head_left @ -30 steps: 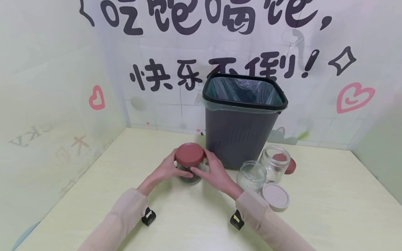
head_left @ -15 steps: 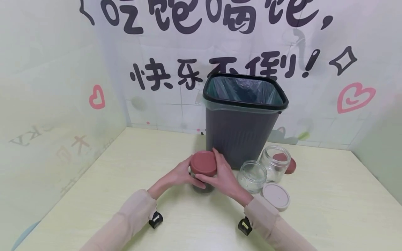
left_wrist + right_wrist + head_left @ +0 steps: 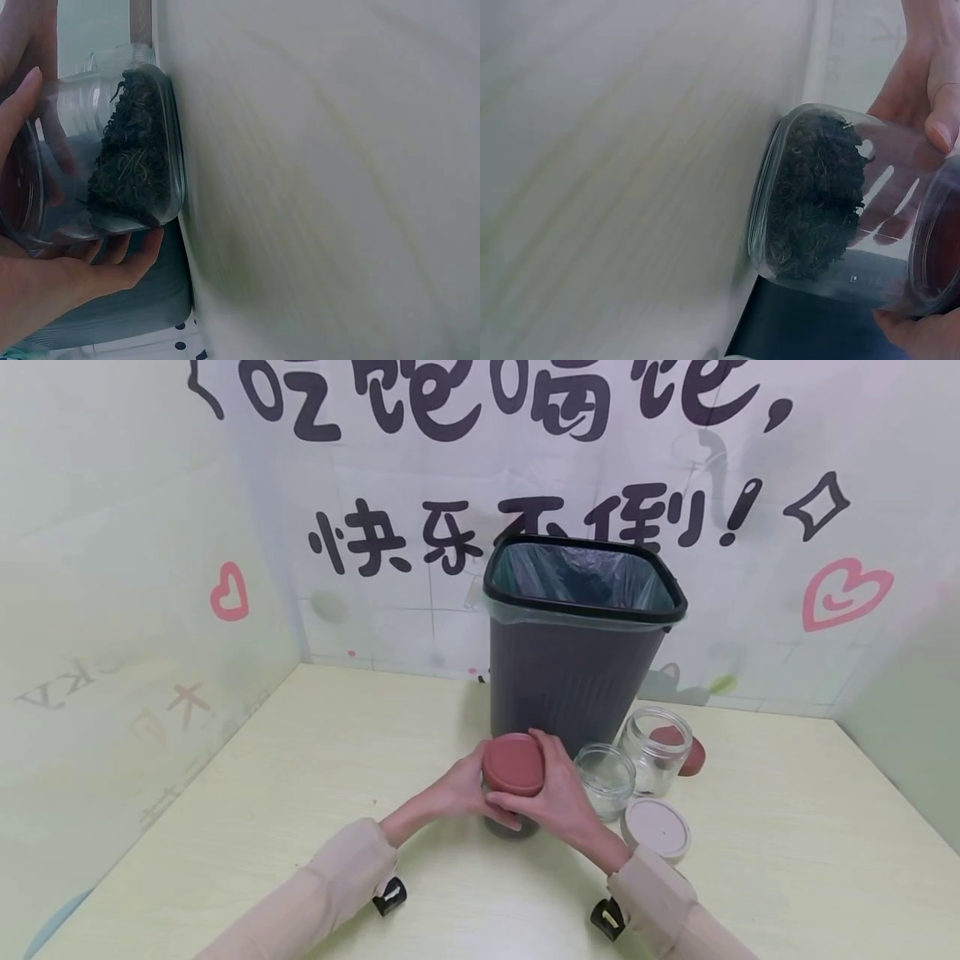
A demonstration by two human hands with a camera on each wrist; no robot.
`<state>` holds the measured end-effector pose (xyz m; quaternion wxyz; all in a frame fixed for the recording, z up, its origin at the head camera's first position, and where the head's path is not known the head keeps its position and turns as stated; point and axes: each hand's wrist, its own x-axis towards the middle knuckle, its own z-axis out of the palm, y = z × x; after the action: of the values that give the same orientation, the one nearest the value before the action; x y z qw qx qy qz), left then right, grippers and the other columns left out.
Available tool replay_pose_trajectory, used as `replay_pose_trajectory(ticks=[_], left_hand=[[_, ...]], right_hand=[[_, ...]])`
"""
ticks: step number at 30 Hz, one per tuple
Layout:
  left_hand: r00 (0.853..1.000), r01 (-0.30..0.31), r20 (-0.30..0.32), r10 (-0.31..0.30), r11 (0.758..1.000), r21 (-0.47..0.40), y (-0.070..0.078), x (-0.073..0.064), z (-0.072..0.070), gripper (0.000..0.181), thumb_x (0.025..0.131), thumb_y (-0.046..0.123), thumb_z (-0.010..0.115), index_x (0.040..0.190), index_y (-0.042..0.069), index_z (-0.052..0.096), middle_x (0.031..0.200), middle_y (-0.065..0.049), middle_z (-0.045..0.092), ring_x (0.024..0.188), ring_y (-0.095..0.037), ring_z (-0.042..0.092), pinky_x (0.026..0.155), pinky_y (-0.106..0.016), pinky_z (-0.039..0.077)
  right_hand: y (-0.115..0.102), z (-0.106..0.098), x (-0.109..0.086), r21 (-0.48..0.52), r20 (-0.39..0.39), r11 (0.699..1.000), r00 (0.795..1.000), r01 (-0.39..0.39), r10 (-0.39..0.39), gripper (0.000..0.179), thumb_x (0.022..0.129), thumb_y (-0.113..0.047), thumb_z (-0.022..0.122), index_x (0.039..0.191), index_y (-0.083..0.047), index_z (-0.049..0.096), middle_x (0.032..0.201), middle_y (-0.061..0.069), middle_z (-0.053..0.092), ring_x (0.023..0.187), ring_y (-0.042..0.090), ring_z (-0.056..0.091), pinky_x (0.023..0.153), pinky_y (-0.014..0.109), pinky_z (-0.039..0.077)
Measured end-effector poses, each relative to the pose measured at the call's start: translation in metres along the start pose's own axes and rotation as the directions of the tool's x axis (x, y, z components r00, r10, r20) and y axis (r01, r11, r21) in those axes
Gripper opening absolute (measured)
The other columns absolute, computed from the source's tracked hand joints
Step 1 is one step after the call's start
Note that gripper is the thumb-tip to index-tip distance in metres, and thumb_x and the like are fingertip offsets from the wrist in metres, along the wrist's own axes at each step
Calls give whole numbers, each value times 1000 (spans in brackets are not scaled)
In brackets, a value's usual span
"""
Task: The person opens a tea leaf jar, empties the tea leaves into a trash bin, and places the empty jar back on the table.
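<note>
Both hands hold a clear jar with a red lid [image 3: 513, 766], upright on the pale tabletop in front of the bin. Dark, curly dried leaves [image 3: 133, 154], like tea, fill its lower part. On the jar's left side, my left hand [image 3: 459, 787] grips the glass, its fingers wrapped round behind. From the right, my right hand [image 3: 561, 802] grips it up near the lid, thumb across the front. In the right wrist view the jar [image 3: 889, 217] shows its flat base at the table surface.
A grey bin [image 3: 566, 677] with a plastic liner stands behind the hands. To the right are two uncovered glass jars, a nearer one [image 3: 609, 793] and a farther one [image 3: 641, 768], a pale lid [image 3: 657, 828] and a second red lid [image 3: 693, 757].
The red-lidded jar has moved right and nearer to me, held in both hands, from left of the bin to in front of it. The other jars and lids stay put.
</note>
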<state>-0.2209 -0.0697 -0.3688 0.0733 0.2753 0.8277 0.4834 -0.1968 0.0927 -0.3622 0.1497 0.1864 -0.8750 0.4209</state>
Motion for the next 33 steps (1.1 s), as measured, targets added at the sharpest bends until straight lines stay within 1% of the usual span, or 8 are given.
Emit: replay_pose_trajectory(ticks=[5,8,12,18,26,30,33], left_hand=[[1000,8,20,-8,1000,-9,2,1,5,90,56,18,85,128,6,32,118,-5,50,108,-19,49,87,-32,43],[999,9,40,-8,1000,-20,2,1,6,90,56,19,85,131,11,35,120,0,51,109,-15,48,88,-31,42],[999,14,45,-13,999,-30,2,1,6,89,54,20,85,130,16,39,118,4,53,108,-11,48,89,-31,40],[999,14,44,-12,999,-35,0,2,6,88,54,21,85,130,16,40,118,5,53,109,-11,47,90,-32,40],[998,1,56,0,1000,-10,-1,4,6,89,55,24,85,131,16,38,119,5,53,110,-11,47,90,-32,40],[995,-2,98,4,1000,-29,-3,5,4,88,57,23,84,131,16,37,120,5,51,111,-11,46,92,-33,39],[992,1,126,5,999,-45,-4,6,3,88,58,21,83,132,16,36,121,5,50,112,-12,45,93,-34,38]], right_hand=[[6,-4,-2,-1,-1,999,999,43,-43,82,61,-34,79,124,0,40,110,7,51,92,21,54,74,36,47],[8,-6,-3,-13,-4,997,997,71,-71,79,62,-33,79,123,-1,41,109,7,52,91,20,54,73,36,47],[10,-7,-3,-24,-12,995,995,100,-100,77,62,-33,78,122,-1,41,109,7,52,91,20,54,73,36,47],[11,-8,-3,-20,-15,992,992,123,-123,74,62,-31,78,120,-4,43,109,7,52,91,20,54,72,37,48],[14,-10,-1,-6,-6,991,991,136,-136,73,61,-31,78,120,-4,44,108,6,52,91,19,54,72,36,48],[17,-13,1,9,27,984,984,176,-176,73,61,-28,79,120,-4,44,106,4,54,89,18,55,71,34,48],[21,-17,4,45,91,979,975,200,-203,72,62,-25,78,121,-4,44,107,5,55,90,18,56,73,33,48]])
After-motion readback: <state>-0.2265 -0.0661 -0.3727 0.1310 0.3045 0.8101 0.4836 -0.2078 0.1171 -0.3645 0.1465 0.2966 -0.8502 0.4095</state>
